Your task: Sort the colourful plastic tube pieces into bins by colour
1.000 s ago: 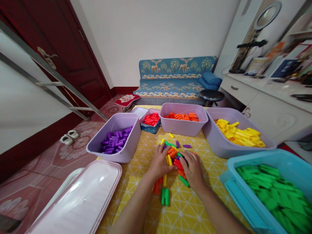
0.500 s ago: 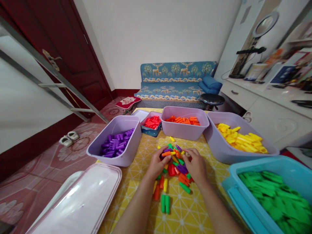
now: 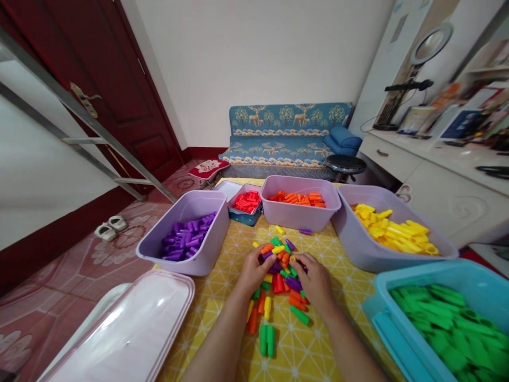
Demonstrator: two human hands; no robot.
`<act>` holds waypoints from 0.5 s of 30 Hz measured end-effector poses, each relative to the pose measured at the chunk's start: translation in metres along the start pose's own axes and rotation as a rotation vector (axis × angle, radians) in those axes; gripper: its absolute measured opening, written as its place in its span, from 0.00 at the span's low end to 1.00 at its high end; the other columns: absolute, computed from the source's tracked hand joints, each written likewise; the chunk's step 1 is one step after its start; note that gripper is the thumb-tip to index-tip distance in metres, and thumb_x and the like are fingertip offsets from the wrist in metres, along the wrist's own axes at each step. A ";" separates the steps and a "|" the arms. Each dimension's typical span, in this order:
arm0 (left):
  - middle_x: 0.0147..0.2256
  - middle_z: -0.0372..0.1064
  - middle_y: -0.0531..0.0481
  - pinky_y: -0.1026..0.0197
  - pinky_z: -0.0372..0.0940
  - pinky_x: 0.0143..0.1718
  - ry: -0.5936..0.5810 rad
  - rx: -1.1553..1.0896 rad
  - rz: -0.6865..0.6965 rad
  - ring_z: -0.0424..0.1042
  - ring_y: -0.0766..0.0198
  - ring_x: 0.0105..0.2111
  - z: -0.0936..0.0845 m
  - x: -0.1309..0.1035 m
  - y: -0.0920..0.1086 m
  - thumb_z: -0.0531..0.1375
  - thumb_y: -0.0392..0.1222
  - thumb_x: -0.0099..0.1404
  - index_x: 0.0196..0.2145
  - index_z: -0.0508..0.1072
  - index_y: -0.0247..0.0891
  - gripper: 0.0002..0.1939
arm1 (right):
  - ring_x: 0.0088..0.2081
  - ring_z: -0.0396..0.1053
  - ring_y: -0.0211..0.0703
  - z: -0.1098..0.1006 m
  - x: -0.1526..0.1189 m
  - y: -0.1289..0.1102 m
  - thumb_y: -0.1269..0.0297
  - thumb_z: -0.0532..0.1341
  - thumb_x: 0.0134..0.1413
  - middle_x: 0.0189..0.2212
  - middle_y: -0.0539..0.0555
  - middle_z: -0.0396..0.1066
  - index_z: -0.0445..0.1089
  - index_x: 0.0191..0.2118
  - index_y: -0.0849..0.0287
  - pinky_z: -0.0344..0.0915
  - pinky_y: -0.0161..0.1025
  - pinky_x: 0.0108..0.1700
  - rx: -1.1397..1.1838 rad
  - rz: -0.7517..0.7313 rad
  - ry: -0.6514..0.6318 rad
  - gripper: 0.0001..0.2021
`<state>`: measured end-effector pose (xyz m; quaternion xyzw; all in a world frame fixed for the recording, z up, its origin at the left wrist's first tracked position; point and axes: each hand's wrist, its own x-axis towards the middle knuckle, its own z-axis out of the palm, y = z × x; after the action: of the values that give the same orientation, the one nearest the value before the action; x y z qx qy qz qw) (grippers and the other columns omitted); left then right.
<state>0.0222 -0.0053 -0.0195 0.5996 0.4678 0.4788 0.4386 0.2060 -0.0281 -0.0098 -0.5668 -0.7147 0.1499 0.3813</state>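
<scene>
A loose pile of coloured plastic pieces, with a purple piece (image 3: pixel 293 283) among them, lies on the yellow patterned cloth (image 3: pixel 294 339). My left hand (image 3: pixel 254 268) is at the pile's left side, thumb and fingers curled round something I cannot make out, beside an orange piece (image 3: pixel 266 248). At the right side my right hand (image 3: pixel 312 273) has its thumb and index finger at a small yellow piece (image 3: pixel 293 259). Two green pieces (image 3: pixel 267 340) lie side by side nearer me. A lone purple piece (image 3: pixel 305 232) rests beyond the pile.
Around the pile stand bins of purple (image 3: pixel 217 239), orange (image 3: pixel 298 213), yellow (image 3: pixel 358 249) and green pieces (image 3: pixel 401 268), plus a small box of red pieces (image 3: pixel 247 201). A pale lid (image 3: pixel 131 329) lies at left. Behind are a sofa (image 3: pixel 278 146) and stool (image 3: pixel 345 162).
A purple piece now lies on the cloth in front of the orange bin. My right hand has shifted slightly left. The view has moved a little.
</scene>
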 end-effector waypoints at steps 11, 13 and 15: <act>0.41 0.75 0.46 0.58 0.68 0.41 -0.021 0.041 -0.056 0.73 0.58 0.39 -0.001 0.001 -0.002 0.57 0.53 0.62 0.47 0.72 0.35 0.22 | 0.43 0.68 0.48 0.001 0.002 0.000 0.60 0.56 0.57 0.39 0.57 0.73 0.72 0.39 0.57 0.64 0.47 0.48 0.041 -0.060 0.225 0.10; 0.42 0.75 0.46 0.57 0.68 0.43 -0.018 0.037 -0.055 0.73 0.58 0.40 -0.001 0.002 -0.003 0.58 0.53 0.62 0.48 0.72 0.36 0.22 | 0.40 0.69 0.47 0.001 0.000 -0.002 0.60 0.56 0.57 0.37 0.56 0.74 0.72 0.39 0.57 0.65 0.45 0.45 0.033 -0.046 0.203 0.10; 0.42 0.75 0.46 0.57 0.68 0.44 -0.013 0.033 -0.050 0.73 0.57 0.41 -0.001 0.002 -0.002 0.59 0.52 0.61 0.48 0.72 0.36 0.22 | 0.38 0.70 0.46 0.000 -0.001 -0.004 0.59 0.57 0.57 0.36 0.55 0.74 0.72 0.40 0.57 0.66 0.43 0.44 0.053 -0.032 0.176 0.10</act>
<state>0.0211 -0.0031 -0.0213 0.5980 0.4876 0.4559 0.4437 0.2032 -0.0306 -0.0079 -0.5560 -0.6833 0.1123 0.4598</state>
